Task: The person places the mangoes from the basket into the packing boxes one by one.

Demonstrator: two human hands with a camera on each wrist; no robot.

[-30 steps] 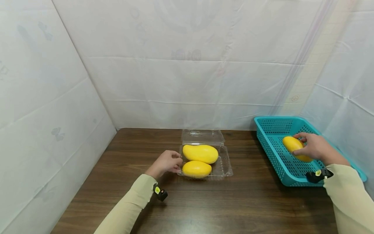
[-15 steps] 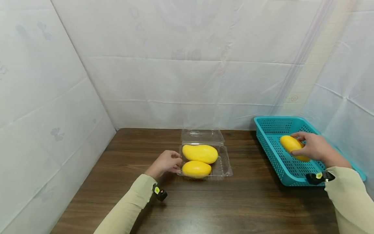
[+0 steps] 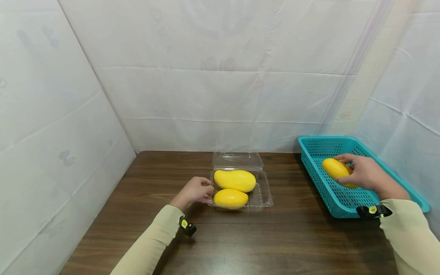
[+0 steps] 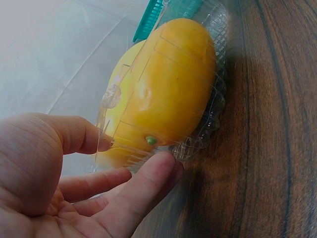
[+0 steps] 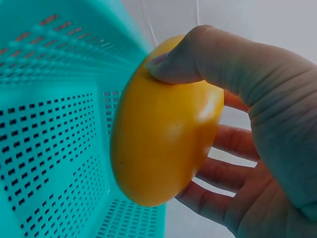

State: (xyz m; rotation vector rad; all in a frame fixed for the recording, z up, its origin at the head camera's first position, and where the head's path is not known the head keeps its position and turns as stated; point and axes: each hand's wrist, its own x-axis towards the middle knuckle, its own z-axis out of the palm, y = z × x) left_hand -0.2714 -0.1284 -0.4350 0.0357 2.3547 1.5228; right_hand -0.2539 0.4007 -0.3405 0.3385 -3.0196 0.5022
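Observation:
My right hand (image 3: 366,173) grips a yellow mango (image 3: 335,169) over the teal basket (image 3: 314,182), thumb on one side and fingers on the other in the right wrist view. At the middle of the table an open clear plastic clamshell box (image 3: 262,191) holds two mangoes, a rear one (image 3: 235,180) and a front one (image 3: 231,199), side by side. My left hand (image 3: 195,191) pinches the left rim of that box. In the left wrist view its thumb and fingers meet the clear rim, close to the green stem end of a mango (image 4: 183,74).
The box's clear lid (image 3: 238,160) lies folded back towards the white cloth wall (image 3: 192,95). Dark wooden table (image 3: 261,240) extends around the box and to the basket's left side. Cloth also hangs at the left and right.
My right hand has moved a little to the left with the mango, still over the basket. The left hand and the box have stayed in place.

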